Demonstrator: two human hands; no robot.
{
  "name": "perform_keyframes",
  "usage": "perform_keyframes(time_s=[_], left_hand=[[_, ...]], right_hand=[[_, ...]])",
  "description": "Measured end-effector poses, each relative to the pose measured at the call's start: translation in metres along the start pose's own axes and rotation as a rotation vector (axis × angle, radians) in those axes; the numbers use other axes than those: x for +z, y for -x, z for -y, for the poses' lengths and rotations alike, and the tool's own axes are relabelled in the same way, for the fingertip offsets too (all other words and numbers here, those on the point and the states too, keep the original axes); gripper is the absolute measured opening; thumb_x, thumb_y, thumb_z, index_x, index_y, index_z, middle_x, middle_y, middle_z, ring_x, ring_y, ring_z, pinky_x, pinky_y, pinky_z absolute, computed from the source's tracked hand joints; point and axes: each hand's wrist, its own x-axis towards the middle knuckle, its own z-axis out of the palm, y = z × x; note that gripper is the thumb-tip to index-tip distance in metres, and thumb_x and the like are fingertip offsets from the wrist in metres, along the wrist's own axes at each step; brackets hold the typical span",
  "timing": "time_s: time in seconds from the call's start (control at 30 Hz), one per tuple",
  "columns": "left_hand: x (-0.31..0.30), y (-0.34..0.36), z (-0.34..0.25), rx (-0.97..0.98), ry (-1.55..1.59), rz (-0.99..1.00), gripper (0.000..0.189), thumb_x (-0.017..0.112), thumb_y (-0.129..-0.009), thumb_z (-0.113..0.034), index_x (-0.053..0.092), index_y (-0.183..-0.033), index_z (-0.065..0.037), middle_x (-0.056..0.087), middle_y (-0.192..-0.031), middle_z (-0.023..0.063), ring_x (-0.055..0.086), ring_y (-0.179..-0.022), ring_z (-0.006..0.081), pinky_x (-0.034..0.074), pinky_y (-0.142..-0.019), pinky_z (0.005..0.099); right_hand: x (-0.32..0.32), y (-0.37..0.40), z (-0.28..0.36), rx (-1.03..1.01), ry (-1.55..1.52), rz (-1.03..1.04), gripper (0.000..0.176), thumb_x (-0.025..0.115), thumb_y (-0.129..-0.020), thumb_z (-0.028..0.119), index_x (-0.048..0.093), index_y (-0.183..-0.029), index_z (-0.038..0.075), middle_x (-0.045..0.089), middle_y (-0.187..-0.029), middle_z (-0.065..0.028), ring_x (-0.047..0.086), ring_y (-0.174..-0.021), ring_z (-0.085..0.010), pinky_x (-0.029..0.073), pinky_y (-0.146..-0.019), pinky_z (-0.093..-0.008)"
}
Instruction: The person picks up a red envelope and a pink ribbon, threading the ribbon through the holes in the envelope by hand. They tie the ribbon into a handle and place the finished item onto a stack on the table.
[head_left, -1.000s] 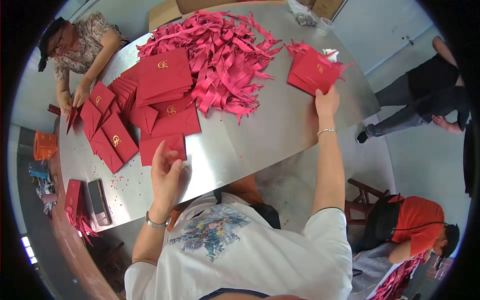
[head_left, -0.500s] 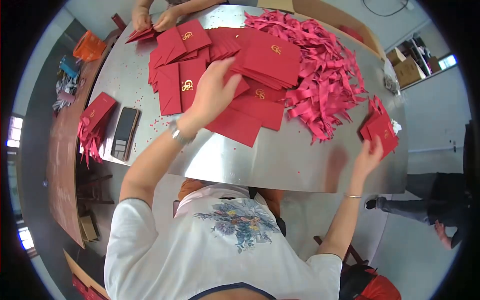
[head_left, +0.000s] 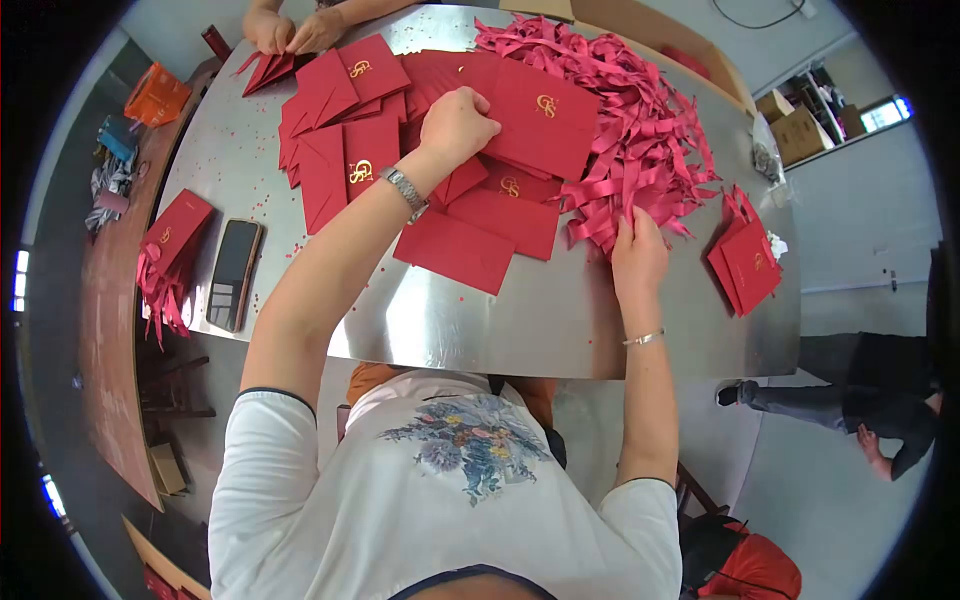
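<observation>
My left hand (head_left: 458,130) is closed at the left edge of a stack of flat red paper bags (head_left: 545,125) with gold lettering, its thumb and fingers pinching the edge of a bag. More red bags (head_left: 330,165) lie in overlapping piles beside my wrist. At the lower edge of a big heap of pink-red ribbons (head_left: 650,130), my right hand (head_left: 640,260) pinches a ribbon between thumb and fingers. To its right is a small stack of finished-looking red bags (head_left: 745,262) with ribbon at the top.
A phone (head_left: 235,275) and more ribboned bags (head_left: 180,235) lie on the left of the metal table (head_left: 410,335). Across the table, another person's hands (head_left: 290,35) hold a folded red bag. A cardboard box (head_left: 700,50) stands behind the ribbons; someone stands at right.
My right hand has left the small bag stack on the right and moved left to the ribbon heap. My left hand has closed at the edge of the bag stack.
</observation>
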Motion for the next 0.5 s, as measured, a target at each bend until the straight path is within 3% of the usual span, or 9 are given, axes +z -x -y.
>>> perform_keyframes(time_s=[0.03, 0.1, 0.17, 0.2, 0.27, 0.37, 0.4, 0.47, 0.5], left_hand=[[-0.001, 0.002, 0.002, 0.001, 0.074, 0.040, 0.036, 0.075, -0.072, -0.019, 0.065, -0.100, 0.000, 0.068, -0.092, 0.0137, 0.065, -0.086, 0.0232, 0.051, -0.077, 0.0338], [-0.007, 0.008, 0.005, 0.004, 0.147, 0.081, 0.033, 0.075, -0.073, -0.016, 0.064, -0.099, 0.001, 0.067, -0.088, 0.0122, 0.064, -0.081, 0.0204, 0.050, -0.074, 0.0319], [-0.022, 0.028, 0.006, 0.059, 0.227, 0.040, 0.029, 0.073, -0.070, -0.018, 0.068, -0.094, -0.001, 0.069, -0.086, 0.0158, 0.067, -0.084, 0.0262, 0.052, -0.076, 0.0355], [-0.028, 0.039, 0.013, 0.053, 0.318, 0.052, 0.028, 0.072, -0.072, -0.014, 0.067, -0.095, 0.001, 0.068, -0.083, 0.0137, 0.066, -0.080, 0.0222, 0.052, -0.072, 0.0327], [-0.047, 0.069, 0.026, 0.080, 0.419, 0.046, 0.023, 0.071, -0.074, -0.009, 0.064, -0.092, 0.003, 0.065, -0.077, 0.0080, 0.061, -0.073, 0.0154, 0.050, -0.066, 0.0287], [-0.070, 0.126, 0.042, -0.141, 0.518, 0.176, 0.013, 0.068, -0.077, -0.004, 0.061, -0.087, -0.001, 0.056, -0.072, -0.0014, 0.050, -0.064, 0.0060, 0.041, -0.056, 0.0218], [-0.076, 0.146, 0.041, -0.235, 0.529, 0.203, 0.011, 0.067, -0.079, -0.002, 0.059, -0.086, -0.004, 0.053, -0.070, -0.0046, 0.046, -0.060, 0.0033, 0.036, -0.051, 0.0190], [-0.072, 0.176, 0.055, -0.353, 0.690, 0.218, 0.015, 0.068, -0.078, -0.001, 0.060, -0.090, 0.000, 0.056, -0.074, -0.0021, 0.050, -0.065, 0.0038, 0.041, -0.057, 0.0200], [-0.068, 0.188, 0.057, -0.405, 0.670, 0.204, 0.016, 0.067, -0.079, 0.001, 0.059, -0.093, 0.001, 0.056, -0.075, -0.0025, 0.049, -0.065, 0.0038, 0.041, -0.056, 0.0194]], right_hand=[[-0.004, 0.010, 0.001, 0.000, 0.000, 0.003, 0.029, 0.059, -0.088, 0.020, 0.060, -0.111, 0.003, 0.064, -0.106, -0.0175, 0.060, -0.097, -0.0357, 0.048, -0.082, -0.0447], [-0.014, 0.033, 0.007, -0.241, 0.002, -0.106, 0.026, 0.059, -0.085, 0.013, 0.061, -0.109, 0.004, 0.065, -0.100, -0.0152, 0.061, -0.091, -0.0333, 0.048, -0.079, -0.0437], [-0.025, 0.059, 0.014, -0.338, 0.083, -0.041, 0.030, 0.061, -0.080, 0.008, 0.061, -0.110, 0.006, 0.063, -0.090, -0.0127, 0.060, -0.083, -0.0319, 0.047, -0.075, -0.0426], [-0.029, 0.072, 0.016, -0.352, 0.114, 0.021, 0.032, 0.061, -0.079, 0.007, 0.062, -0.111, 0.006, 0.063, -0.087, -0.0122, 0.059, -0.081, -0.0318, 0.047, -0.073, -0.0423], [-0.034, 0.093, 0.015, -0.333, 0.120, 0.073, 0.034, 0.061, -0.078, 0.007, 0.061, -0.112, 0.007, 0.062, -0.090, -0.0108, 0.058, -0.087, -0.0308, 0.046, -0.076, -0.0431], [-0.048, 0.105, 0.018, -0.239, 0.248, 0.189, 0.042, 0.060, -0.077, 0.007, 0.058, -0.119, 0.006, 0.061, -0.102, -0.0131, 0.057, -0.096, -0.0313, 0.044, -0.082, -0.0417], [-0.055, 0.105, 0.019, -0.227, 0.151, 0.210, 0.047, 0.059, -0.076, 0.007, 0.055, -0.123, 0.005, 0.059, -0.109, -0.0148, 0.055, -0.103, -0.0324, 0.043, -0.087, -0.0411], [-0.065, 0.100, 0.016, -0.190, -0.100, 0.284, 0.057, 0.058, -0.076, 0.008, 0.048, -0.132, 0.001, 0.053, -0.126, -0.0194, 0.050, -0.116, -0.0349, 0.039, -0.099, -0.0399], [-0.068, 0.092, 0.014, -0.179, -0.238, 0.258, 0.056, 0.059, -0.077, 0.009, 0.048, -0.132, 0.001, 0.052, -0.127, -0.0195, 0.050, -0.117, -0.0351, 0.039, -0.100, -0.0402]])
